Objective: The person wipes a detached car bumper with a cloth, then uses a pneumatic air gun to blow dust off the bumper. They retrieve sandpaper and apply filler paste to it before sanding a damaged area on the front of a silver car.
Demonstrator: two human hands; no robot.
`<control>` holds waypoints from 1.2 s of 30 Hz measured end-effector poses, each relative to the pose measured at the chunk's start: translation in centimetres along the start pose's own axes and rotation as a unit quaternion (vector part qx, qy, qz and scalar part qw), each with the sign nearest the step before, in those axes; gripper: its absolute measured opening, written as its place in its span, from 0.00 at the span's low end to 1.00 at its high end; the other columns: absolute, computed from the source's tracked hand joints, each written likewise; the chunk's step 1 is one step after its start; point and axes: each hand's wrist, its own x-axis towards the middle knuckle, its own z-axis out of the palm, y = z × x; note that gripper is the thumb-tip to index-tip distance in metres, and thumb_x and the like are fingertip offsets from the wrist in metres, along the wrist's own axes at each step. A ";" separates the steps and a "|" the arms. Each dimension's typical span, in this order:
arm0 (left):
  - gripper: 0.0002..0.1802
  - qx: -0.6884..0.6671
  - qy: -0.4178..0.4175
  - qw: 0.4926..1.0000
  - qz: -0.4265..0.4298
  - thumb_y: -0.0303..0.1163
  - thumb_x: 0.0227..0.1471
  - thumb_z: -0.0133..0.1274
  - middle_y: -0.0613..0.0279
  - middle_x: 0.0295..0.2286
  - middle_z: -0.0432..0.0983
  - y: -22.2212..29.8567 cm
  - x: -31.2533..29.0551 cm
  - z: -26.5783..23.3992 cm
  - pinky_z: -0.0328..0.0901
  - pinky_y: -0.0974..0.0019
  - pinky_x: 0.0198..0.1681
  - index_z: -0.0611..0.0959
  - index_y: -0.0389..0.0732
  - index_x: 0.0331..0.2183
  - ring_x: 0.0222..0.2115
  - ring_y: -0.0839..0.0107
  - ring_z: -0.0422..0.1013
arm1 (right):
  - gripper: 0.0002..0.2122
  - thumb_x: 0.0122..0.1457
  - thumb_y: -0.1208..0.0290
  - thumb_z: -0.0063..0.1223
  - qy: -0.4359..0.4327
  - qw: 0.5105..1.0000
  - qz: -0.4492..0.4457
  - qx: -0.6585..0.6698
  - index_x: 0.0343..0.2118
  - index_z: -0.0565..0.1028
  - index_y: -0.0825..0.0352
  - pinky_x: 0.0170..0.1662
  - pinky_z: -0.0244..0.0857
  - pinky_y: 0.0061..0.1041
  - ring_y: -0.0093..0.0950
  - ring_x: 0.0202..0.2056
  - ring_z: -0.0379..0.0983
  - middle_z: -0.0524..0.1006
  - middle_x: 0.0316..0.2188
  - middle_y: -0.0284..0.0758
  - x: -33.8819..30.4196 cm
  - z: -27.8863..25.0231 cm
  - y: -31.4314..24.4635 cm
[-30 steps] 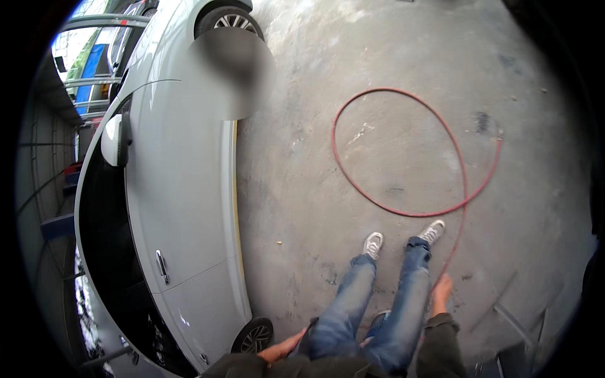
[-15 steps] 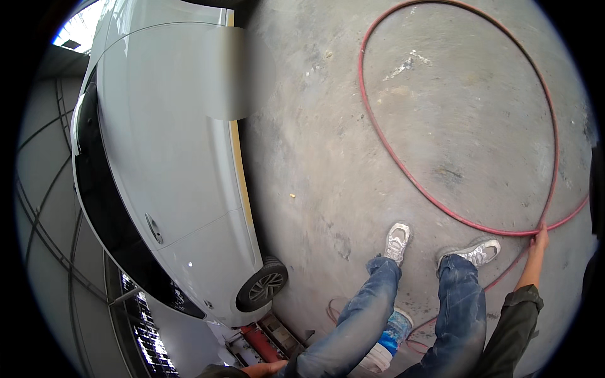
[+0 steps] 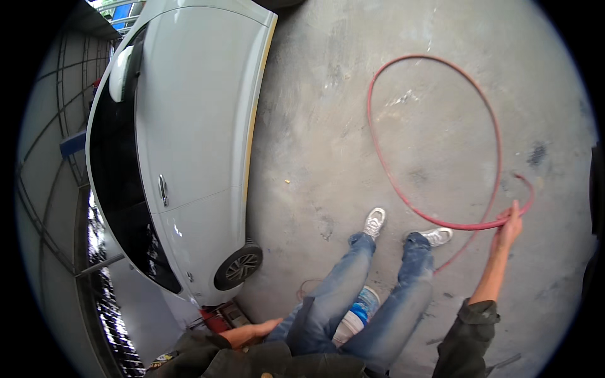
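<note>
A red hose (image 3: 450, 225) lies in a wide loop on the concrete floor, ahead and to the right of my shoes. My right hand (image 3: 509, 225) is closed around it at the loop's lower right, with the arm stretched out. Past the hand, a short free end of hose curls up and back. Another stretch of it runs down toward my right leg. My left hand (image 3: 268, 327) is low beside my left thigh; its fingers are partly hidden against the jeans, and I see nothing held in it.
A white car (image 3: 198, 113) stands along the left, its wheel (image 3: 239, 268) near my left leg. A blue-and-white bucket (image 3: 364, 307) shows between my legs. Near the wheel sits a red metal object (image 3: 215, 320). Concrete floor (image 3: 315, 145) spreads between car and hose.
My right hand has pulled the hose up and to the left, and the hose end now curls beside it. The loop looks smaller. The view has shifted, showing more of the car and my jacket.
</note>
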 end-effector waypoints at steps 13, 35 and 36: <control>0.42 0.057 -0.332 0.748 0.572 0.62 0.61 0.28 0.44 0.45 0.74 25.7 -35.7 20.6 0.68 0.61 0.49 0.62 0.32 0.57 0.44 0.58 0.73 | 0.11 0.51 0.66 0.64 -0.448 0.835 -0.244 -0.207 0.24 0.76 0.67 0.27 0.66 0.27 0.28 0.22 0.74 0.76 0.20 0.34 -36.8 14.6 -32.0; 0.16 -0.268 -0.568 0.490 0.604 0.43 0.61 0.47 0.74 0.18 0.58 66.5 -82.0 28.7 0.43 0.81 0.12 0.74 0.39 0.41 0.15 0.86 0.50 | 0.20 0.52 0.64 0.62 -0.387 0.793 -0.296 -0.366 0.48 0.74 0.58 0.36 0.70 0.28 0.31 0.31 0.75 0.76 0.37 0.35 -3.2 31.3 -61.2; 0.16 -0.271 -0.524 0.520 0.618 0.44 0.62 0.45 0.74 0.16 0.56 67.3 -83.3 29.1 0.43 0.80 0.11 0.74 0.40 0.38 0.14 0.86 0.49 | 0.19 0.52 0.64 0.62 -0.354 0.811 -0.292 -0.362 0.48 0.74 0.59 0.36 0.70 0.28 0.30 0.31 0.75 0.76 0.37 0.35 -0.1 30.9 -62.5</control>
